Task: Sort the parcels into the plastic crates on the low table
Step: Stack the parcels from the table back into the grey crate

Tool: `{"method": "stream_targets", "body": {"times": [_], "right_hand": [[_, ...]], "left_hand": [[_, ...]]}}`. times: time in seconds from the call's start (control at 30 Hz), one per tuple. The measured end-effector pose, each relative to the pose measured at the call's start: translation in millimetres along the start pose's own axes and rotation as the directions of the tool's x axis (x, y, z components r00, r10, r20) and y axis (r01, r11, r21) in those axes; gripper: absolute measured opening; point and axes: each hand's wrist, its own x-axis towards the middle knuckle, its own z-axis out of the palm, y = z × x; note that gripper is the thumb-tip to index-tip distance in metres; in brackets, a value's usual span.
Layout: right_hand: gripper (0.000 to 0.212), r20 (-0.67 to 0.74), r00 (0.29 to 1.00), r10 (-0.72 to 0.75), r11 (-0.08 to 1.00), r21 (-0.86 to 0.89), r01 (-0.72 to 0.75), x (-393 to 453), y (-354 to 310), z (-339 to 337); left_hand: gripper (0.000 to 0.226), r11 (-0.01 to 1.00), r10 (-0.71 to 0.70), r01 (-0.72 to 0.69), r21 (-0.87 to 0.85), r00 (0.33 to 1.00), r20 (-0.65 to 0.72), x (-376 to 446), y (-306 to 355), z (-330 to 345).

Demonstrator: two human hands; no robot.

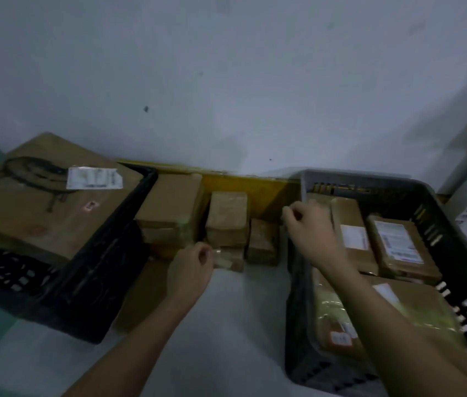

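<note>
Dim, blurred frame — labels were unreadable. Left hand (190, 267) curled, pinching a small parcel (230, 260) between two crates; right hand (308, 230) loosely curled above the grey crate (441, 213) — its grip unclear.

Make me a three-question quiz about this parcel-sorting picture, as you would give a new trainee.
1. True or false: the big cardboard box in the black crate on the left has a white label on top.
2. Which crate holds several labelled parcels? A) the grey crate on the right B) the black crate C) neither
3. Fill in: the loose small parcels between the crates sit against a ____ backing.

Key
1. True.
2. A; the right hand is above its near corner, and the left hand is at the loose parcels.
3. Yellow.
</note>
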Motion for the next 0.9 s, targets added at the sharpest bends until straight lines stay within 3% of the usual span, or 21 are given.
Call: {"method": "stream_targets", "body": {"times": [0.13, 0.27, 0.33, 0.47, 0.57, 0.67, 0.73, 0.9], "right_hand": [[0.034, 0.238, 0.97, 0.042, 0.997, 0.048, -0.055, -16, -48, 93], [0.028, 0.451, 0.88, 0.15, 0.981, 0.039, -0.188, -39, -57, 181], [0.028, 0.543, 0.805, 0.239, 0.956, 0.013, -0.293, -52, -56, 215], [0.027, 0.689, 0.58, 0.435, 0.868, -0.148, -0.475, -80, -45, 268], [0.037, 0.72, 0.464, 0.516, 0.805, -0.221, -0.551, -97, -42, 296], [0.051, 0.711, 0.403, 0.576, 0.711, -0.194, -0.676, -107, -44, 318], [0.057, 0.707, 0.378, 0.598, 0.659, -0.164, -0.734, -110, -49, 329], [0.046, 0.695, 0.387, 0.606, 0.636, -0.132, -0.76, -118, -52, 340]], "left_hand": [[0.019, 0.986, -0.162, 0.162, 0.037, 0.987, -0.024, -18, -92, -28], [0.035, 0.947, -0.322, 0.322, 0.013, 0.945, 0.058, -33, -162, -38], [0.042, 0.936, -0.346, 0.351, -0.023, 0.93, 0.12, -38, -183, -35], [0.057, 0.872, -0.428, 0.472, -0.129, 0.863, 0.268, -40, -217, -32], [0.061, 0.857, -0.421, 0.49, -0.16, 0.844, 0.332, -39, -242, -29], [0.064, 0.856, -0.394, 0.482, -0.186, 0.843, 0.367, -36, -260, -26], [0.061, 0.854, -0.377, 0.476, -0.21, 0.844, 0.382, -33, -263, -27], [0.055, 0.826, -0.353, 0.484, -0.289, 0.844, 0.405, -32, -264, -31]]}}
